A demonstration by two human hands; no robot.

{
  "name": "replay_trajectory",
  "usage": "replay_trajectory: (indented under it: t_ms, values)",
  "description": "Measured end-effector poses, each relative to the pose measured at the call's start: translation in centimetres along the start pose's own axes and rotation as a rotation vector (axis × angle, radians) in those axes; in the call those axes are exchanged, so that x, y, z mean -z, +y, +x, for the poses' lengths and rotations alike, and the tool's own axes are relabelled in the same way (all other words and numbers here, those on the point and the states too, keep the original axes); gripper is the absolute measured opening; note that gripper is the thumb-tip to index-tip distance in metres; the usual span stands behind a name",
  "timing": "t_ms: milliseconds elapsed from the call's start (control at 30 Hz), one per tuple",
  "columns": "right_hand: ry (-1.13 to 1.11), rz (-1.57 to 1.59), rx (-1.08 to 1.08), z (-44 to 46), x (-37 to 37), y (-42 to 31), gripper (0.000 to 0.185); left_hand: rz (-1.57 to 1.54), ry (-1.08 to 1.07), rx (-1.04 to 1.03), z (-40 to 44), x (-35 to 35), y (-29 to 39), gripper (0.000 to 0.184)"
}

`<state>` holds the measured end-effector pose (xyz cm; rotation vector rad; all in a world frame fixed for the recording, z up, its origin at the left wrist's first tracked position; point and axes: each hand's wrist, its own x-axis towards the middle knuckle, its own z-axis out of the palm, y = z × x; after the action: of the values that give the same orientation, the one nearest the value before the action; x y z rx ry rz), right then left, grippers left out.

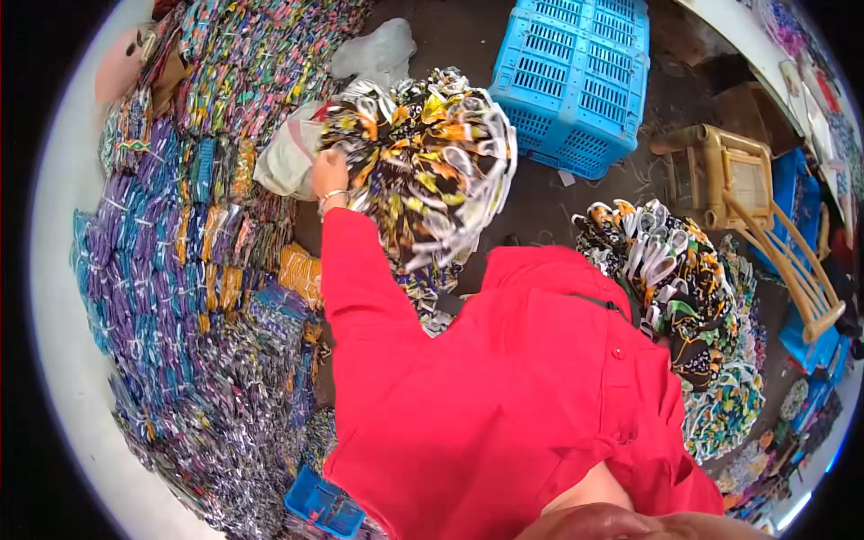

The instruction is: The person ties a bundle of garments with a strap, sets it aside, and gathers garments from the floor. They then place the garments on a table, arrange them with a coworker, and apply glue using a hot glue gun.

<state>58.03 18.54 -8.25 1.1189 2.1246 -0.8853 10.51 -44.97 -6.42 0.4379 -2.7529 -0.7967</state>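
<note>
My left hand (331, 175), a bracelet at its wrist, is closed on the near left edge of a big bundle of printed cloth (423, 162). The cloth is black with orange, yellow and white, and pale edging fans out on its right side, partly blurred. A whitish plastic bag (290, 157) lies just left of this hand. My right hand does not show. By my right side is a second bundle of similar printed cloth (661, 261), with pale loops on top; a green and white printed bundle (723, 409) lies below it.
Tall stacks of tied, folded cloth (144, 243) line the left side. A blue plastic crate (576, 72) stands ahead on the dark floor, with a bamboo stool (720, 175) to its right. A small blue basket (322, 504) sits at the lower left.
</note>
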Motion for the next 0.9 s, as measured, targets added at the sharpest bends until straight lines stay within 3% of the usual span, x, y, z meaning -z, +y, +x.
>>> replay_trajectory:
  t_ms: [67, 100, 167, 233, 300, 367, 433, 500, 567, 633, 700, 833, 900]
  values:
    - [0.141, -0.022, -0.009, -2.0, 1.3, -6.2, 0.045, -0.301, -0.021, 0.023, 0.9, -0.4, -1.6, 0.016]
    - [0.215, -0.026, -0.011, -1.7, 1.9, -7.9, 0.046, -0.298, -0.014, 0.021, -0.1, -0.3, -1.3, 0.016]
    - [0.173, -0.106, 0.024, 2.7, 1.6, -6.1, 0.047, -0.493, -0.283, 0.326, -4.8, 0.7, 2.4, 0.014]
    - [0.152, -0.186, 0.047, 4.4, 4.1, -5.9, 0.048, -0.455, -0.552, 0.330, -9.1, 0.0, 2.9, 0.018]
    - [0.136, -0.119, 0.138, 3.5, 7.4, -9.3, 0.047, -0.102, -0.478, 0.045, -14.5, -4.2, 1.7, 0.014]
    - [0.116, -0.083, 0.211, 4.8, 9.6, -9.9, 0.047, 0.522, -0.618, -0.498, -19.0, -4.7, 6.4, 0.013]
    - [0.014, -0.151, 0.236, 6.4, 11.9, -8.3, 0.047, -0.542, -0.769, 0.910, -22.2, -9.1, 9.8, 0.016]
    - [-0.052, -0.108, 0.462, 10.2, 12.8, -4.6, 0.045, -0.665, -0.958, 0.637, -24.4, -13.8, 14.7, 0.017]
    - [-0.052, -0.148, 0.422, 7.9, 16.2, -7.9, 0.043, -0.504, -1.020, 0.426, -25.8, -17.3, 24.4, 0.028]
    - [-0.030, -0.176, 0.367, 5.7, 19.1, -10.3, 0.041, -0.220, -0.942, -0.167, -26.8, -20.1, 34.3, 0.043]
    - [-0.042, -0.165, 0.431, 5.3, 20.5, -10.8, 0.039, -0.374, -0.901, -0.494, -28.6, -25.0, 40.7, 0.053]
    - [-0.020, -0.189, 0.482, 6.8, 20.7, -10.1, 0.041, -0.646, -0.975, -0.521, -31.4, -30.6, 49.6, 0.062]
    - [-0.001, -0.246, 0.495, 7.7, 21.4, -11.3, 0.041, -0.844, -1.165, -0.582, -30.6, -30.9, 51.4, 0.054]
